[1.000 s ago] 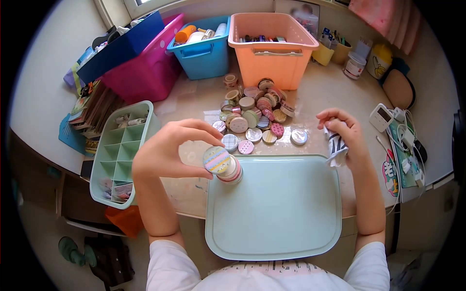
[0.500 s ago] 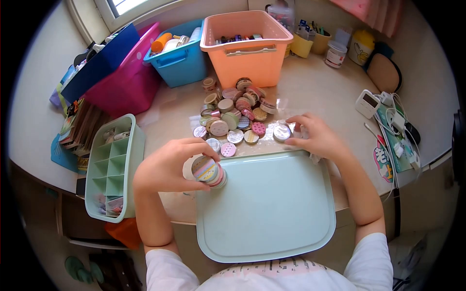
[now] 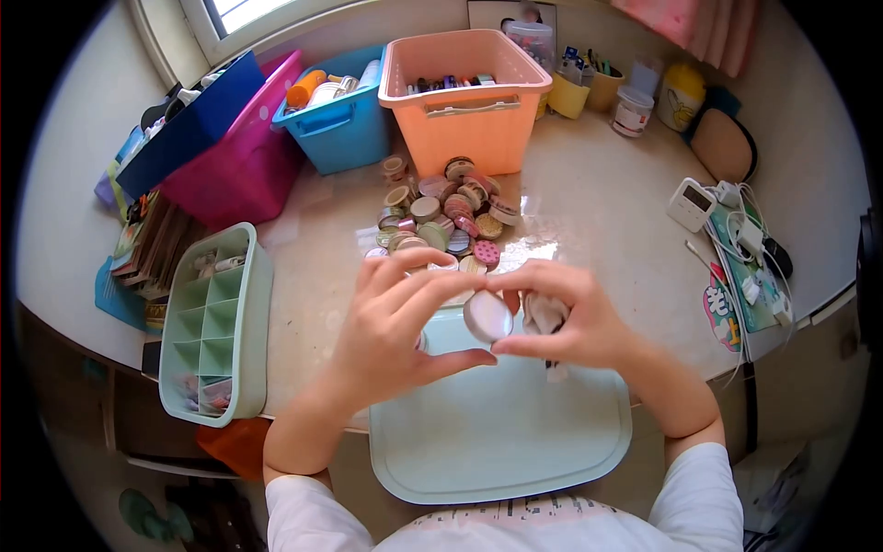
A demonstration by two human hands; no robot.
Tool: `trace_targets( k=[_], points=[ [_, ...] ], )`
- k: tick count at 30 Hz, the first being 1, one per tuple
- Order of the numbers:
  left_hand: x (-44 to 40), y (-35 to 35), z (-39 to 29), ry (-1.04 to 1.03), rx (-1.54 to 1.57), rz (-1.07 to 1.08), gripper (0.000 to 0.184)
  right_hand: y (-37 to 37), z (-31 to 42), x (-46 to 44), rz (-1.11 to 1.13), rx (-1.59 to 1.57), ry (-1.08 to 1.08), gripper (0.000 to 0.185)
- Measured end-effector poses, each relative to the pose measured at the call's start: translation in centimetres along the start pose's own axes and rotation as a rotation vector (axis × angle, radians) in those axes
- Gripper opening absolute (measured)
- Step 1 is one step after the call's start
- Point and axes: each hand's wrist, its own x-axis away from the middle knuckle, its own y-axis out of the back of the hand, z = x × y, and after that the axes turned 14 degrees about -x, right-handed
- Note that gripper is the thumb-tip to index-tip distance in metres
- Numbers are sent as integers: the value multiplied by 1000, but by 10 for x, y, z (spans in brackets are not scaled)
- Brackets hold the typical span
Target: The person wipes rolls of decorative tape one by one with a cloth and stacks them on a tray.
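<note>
My left hand (image 3: 391, 317) is curved round a stack of tape rolls (image 3: 423, 341), mostly hidden behind its fingers; only a small edge shows. Its index finger and thumb reach toward a pale, shiny-faced tape roll (image 3: 487, 316). My right hand (image 3: 575, 317) pinches that roll between index finger and thumb. Some crumpled white material (image 3: 544, 314) sits in the right palm; I cannot make out what it is. Both hands are over the upper part of a pale green lid (image 3: 501, 442). Just beyond them lies a heap of patterned tape rolls (image 3: 441, 210).
A green divided box (image 3: 253, 340) stands at left. Behind are a magenta bin (image 3: 225, 175), a blue basket (image 3: 345, 138) and an orange bin (image 3: 469, 133), all holding things. White cables (image 3: 745, 239) and a small white device (image 3: 690, 204) lie at right.
My hands have come together over the lid. The silvery roll beside my right hand has left the table, and a similar roll is now in its fingers. My left hand has moved right.
</note>
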Motion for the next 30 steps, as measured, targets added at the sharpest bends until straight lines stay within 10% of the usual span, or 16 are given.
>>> trace_targets(
  k=[30],
  points=[
    [8,-10,-14,155,361,-162,51,3,9,15,-109,-688,-191,63]
  ],
)
